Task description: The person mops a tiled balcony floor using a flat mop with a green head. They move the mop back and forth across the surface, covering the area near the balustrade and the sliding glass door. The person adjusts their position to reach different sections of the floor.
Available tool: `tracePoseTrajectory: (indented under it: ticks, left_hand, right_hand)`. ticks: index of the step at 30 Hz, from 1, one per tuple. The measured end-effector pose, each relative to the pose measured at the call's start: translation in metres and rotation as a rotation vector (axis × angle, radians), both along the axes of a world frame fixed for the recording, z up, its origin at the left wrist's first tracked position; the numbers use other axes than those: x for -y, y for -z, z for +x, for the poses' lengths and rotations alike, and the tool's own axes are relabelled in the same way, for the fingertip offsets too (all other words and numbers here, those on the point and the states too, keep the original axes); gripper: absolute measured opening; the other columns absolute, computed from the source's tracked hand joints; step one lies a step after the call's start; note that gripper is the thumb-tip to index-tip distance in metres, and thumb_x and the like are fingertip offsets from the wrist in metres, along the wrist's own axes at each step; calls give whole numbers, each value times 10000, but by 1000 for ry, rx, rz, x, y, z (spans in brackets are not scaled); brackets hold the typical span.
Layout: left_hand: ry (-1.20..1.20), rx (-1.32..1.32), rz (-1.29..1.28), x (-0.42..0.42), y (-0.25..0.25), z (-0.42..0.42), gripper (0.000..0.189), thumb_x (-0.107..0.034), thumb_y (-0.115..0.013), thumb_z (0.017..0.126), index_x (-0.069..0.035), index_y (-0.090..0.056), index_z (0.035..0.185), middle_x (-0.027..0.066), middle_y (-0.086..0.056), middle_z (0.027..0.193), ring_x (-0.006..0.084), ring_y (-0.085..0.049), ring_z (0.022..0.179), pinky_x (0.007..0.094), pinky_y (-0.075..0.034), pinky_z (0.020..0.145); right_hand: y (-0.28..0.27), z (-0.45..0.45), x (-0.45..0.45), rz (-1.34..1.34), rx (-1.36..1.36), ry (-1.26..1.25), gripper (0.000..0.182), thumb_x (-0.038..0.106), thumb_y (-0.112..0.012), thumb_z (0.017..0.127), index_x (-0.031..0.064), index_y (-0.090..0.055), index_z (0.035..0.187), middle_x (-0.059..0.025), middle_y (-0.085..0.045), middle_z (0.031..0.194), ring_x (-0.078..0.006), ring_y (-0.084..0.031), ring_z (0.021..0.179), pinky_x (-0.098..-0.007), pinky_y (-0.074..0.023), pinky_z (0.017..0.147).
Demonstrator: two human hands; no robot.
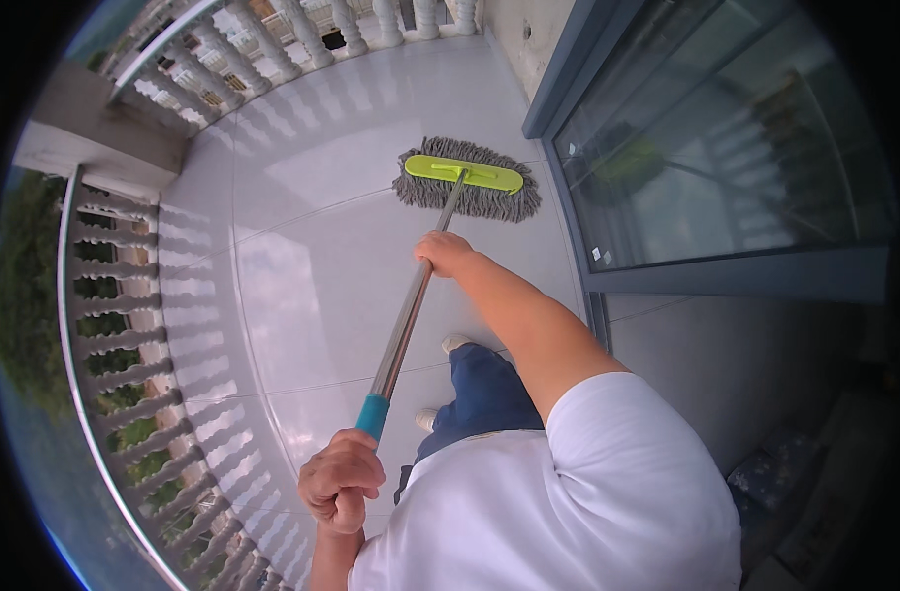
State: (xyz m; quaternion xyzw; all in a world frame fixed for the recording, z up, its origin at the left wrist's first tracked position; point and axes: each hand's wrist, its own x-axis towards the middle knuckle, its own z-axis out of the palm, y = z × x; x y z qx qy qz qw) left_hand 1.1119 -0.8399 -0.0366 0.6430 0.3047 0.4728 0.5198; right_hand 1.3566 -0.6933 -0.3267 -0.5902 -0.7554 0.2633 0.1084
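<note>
A flat mop with grey string fringe point(428, 193) and a lime-green plastic plate point(428, 167) rests on the tiled floor ahead of me. Its metal pole point(402, 332) slants from the plate down toward my body. My right hand point(446, 253) is wrapped around the pole a short way above the mop head, that arm stretched out. Around the teal grip point(373, 417) at the pole's upper end, my left hand point(341, 479) is closed, hiding the tip of the handle.
Stone balusters point(125, 340) under a metal handrail point(67, 295) line the left side; more balusters point(302, 33) run along the far end. A concrete pillar point(110, 125) stands at the corner. At right is a grey-framed glass door point(716, 162). My shoes point(457, 342) are on glossy tiles point(324, 295).
</note>
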Motion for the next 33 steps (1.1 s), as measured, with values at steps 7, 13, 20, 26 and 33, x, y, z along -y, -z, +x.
tracePoseTrajectory:
  ticks: [7,13,20,26,33]
  left_hand:
    - [5,115,-43,-4,20,3,183,58,-346,635,-27,-506,605,5,-435,428,143,-422,399,334,-418,603]
    - [55,226,-56,13,-1,-20,171,44,-340,694,-7,-503,682,25,-437,404,138,-427,383,339,-413,595]
    - [202,299,-149,45,-36,-55,195,36,-291,754,12,-484,737,45,-433,387,136,-382,327,343,-382,479]
    - [406,454,-173,60,-76,-103,196,-7,-247,830,24,-440,843,58,-414,375,142,-377,300,314,-376,433]
    - [494,564,-141,44,-78,-95,242,-94,-238,875,-20,-468,893,-3,-361,381,104,-346,303,271,-339,410]
  right_hand:
    - [16,9,1,29,-19,129,74,71,-560,701,125,-531,742,-29,-553,860,-237,-522,941,-370,-458,752]
    - [-5,-5,62,62,-130,241,67,54,-551,695,100,-515,726,-52,-544,819,-259,-521,912,-391,-451,738]
    - [-31,-28,176,-67,-45,349,39,84,-570,697,80,-571,736,-87,-598,849,-275,-540,922,-390,-468,746]
    - [-79,-86,270,-236,28,229,144,227,-589,671,107,-628,741,-104,-623,759,-298,-597,778,-415,-480,688]
    - [-80,-125,337,-258,-114,261,194,335,-654,650,153,-620,709,-98,-618,709,-307,-602,722,-422,-470,647]
